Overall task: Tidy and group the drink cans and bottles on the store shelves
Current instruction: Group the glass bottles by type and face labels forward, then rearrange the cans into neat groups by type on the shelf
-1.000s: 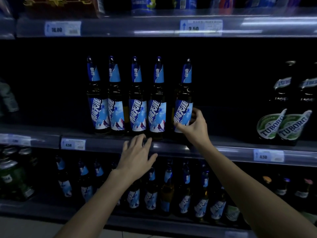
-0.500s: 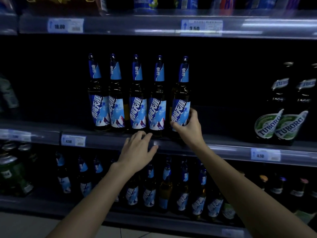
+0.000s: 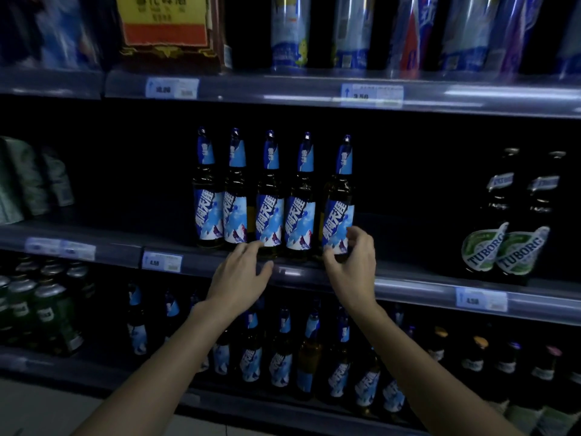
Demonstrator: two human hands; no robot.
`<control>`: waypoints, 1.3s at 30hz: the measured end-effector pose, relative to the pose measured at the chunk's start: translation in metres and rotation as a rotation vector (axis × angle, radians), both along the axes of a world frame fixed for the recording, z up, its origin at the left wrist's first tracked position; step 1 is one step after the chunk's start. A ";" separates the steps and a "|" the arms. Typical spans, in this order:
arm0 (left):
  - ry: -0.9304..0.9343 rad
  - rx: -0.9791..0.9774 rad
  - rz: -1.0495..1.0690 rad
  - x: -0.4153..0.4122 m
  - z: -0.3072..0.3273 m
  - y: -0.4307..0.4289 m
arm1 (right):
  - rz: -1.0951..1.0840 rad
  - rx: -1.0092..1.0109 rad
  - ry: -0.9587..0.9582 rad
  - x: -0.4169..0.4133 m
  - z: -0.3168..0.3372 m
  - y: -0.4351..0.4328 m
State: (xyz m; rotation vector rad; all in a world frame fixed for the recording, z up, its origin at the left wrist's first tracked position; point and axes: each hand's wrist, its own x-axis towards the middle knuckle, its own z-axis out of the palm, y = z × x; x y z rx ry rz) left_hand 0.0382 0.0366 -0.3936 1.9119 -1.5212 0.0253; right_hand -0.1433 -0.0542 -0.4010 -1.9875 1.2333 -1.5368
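Note:
Several brown beer bottles with blue-and-white labels [image 3: 269, 220] stand side by side at the front of the middle shelf [image 3: 408, 286]. My right hand [image 3: 352, 265] curls its thumb and fingers round the lower part of the rightmost bottle [image 3: 338, 212], which stands upright, close beside its neighbour. My left hand [image 3: 240, 278] is spread flat in front of the shelf's edge. Its fingertips reach the bases of the second and third bottles.
Two green-labelled Tuborg bottles [image 3: 506, 247] stand far right on the same shelf, with dark bare shelf between them and the row. Green packs [image 3: 28, 180] sit at the left. Cans fill the top shelf [image 3: 361, 33]; more bottles [image 3: 283, 357] and green cans [image 3: 34, 313] stand below.
My right hand slid the rightmost bottle left, closing the gap to the row. My left hand rose from the shelf edge until its fingertips met the bottle bases.

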 end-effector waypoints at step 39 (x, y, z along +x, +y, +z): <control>0.234 -0.494 0.057 -0.005 0.325 -0.086 | -0.013 -0.146 -0.125 0.029 0.328 -0.048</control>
